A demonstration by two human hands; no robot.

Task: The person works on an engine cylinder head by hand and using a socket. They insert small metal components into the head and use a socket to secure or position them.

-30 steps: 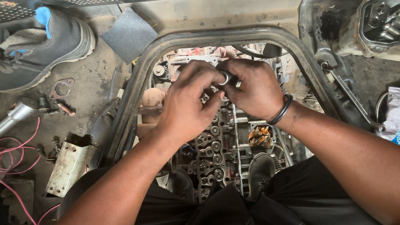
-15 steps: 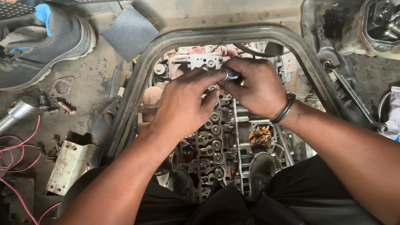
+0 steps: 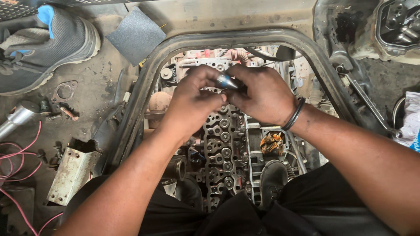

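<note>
My left hand (image 3: pixel 192 102) and my right hand (image 3: pixel 262 94) meet above an exposed engine head (image 3: pixel 223 153) seen through an opening in a vehicle floor. Between the fingertips of both hands sits a small shiny metal cylinder with a bluish tip (image 3: pixel 225 81). My right wrist wears a dark band (image 3: pixel 294 116). The part's lower end is hidden by my fingers. Under the hands run a row of round valve parts and bolts.
A rounded metal frame (image 3: pixel 144 87) rings the opening. A person's grey and blue shoe (image 3: pixel 48 43) rests at top left beside a grey pad (image 3: pixel 135 32). A white bracket (image 3: pixel 72 172), pink wires (image 3: pixel 17 153), bolts and a gasket (image 3: pixel 64 91) lie left. An orange rag (image 3: pixel 272 142) plugs a port.
Both hands have shifted slightly up and toward the far end of the engine. The small metal cylinder now shows more clearly between the fingertips.
</note>
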